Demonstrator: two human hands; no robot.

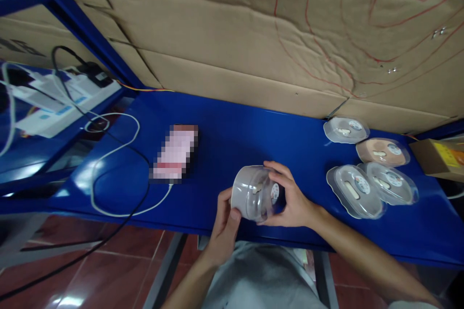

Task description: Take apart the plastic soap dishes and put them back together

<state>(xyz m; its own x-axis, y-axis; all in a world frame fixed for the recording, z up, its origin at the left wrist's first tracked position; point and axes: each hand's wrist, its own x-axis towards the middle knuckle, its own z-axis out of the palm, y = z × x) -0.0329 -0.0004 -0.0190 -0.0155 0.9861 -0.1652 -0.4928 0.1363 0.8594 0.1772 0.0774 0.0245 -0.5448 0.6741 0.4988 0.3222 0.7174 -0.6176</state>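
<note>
Between my two hands is a clear plastic package [253, 194] with a round label and a small pale piece showing inside. My left hand [225, 226] grips its left edge, thumb in front. Around the right end curls my right hand [290, 198], fingers on top and thumb below. The package is tilted above the front part of the blue table [224, 120]. To the right lie several similar clear packages [357, 190], some overlapping, each with a round label and a pale strip. One of them, a package with beige contents [383, 151], sits among them.
A phone [176, 152], its screen blurred out, lies left of my hands with a white cable [123, 213] plugged in. Power strips [68, 101] with plugs stand at the far left. Cardboard [217, 34] lines the back. An open carton [437, 159] is at the right edge.
</note>
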